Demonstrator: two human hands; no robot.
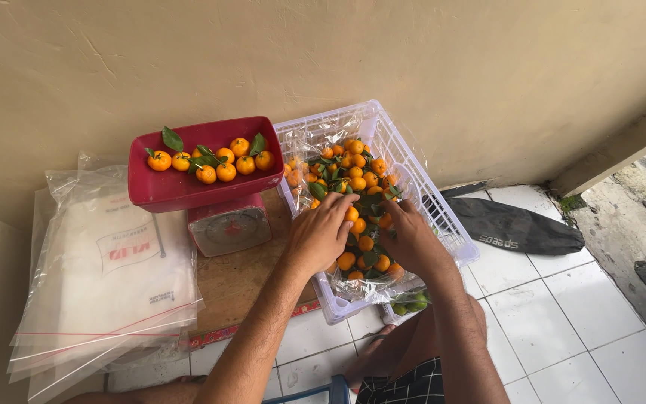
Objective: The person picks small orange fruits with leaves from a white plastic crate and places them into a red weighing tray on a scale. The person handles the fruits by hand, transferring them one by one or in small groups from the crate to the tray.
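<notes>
A stack of clear plastic bags (106,277) is lying far left. Beside it, nine small oranges (214,163) are sitting in the red pan (188,187) of one scale (229,228). The left hand (319,236) and right hand (409,238) are both digging into the lined white crate (443,217) of oranges (too many to count), fingers curled among the fruit; whether they are gripping any, I cannot tell.

Both hands (321,233) (413,238) reach among oranges (359,179) in white crate (443,217)
</notes>
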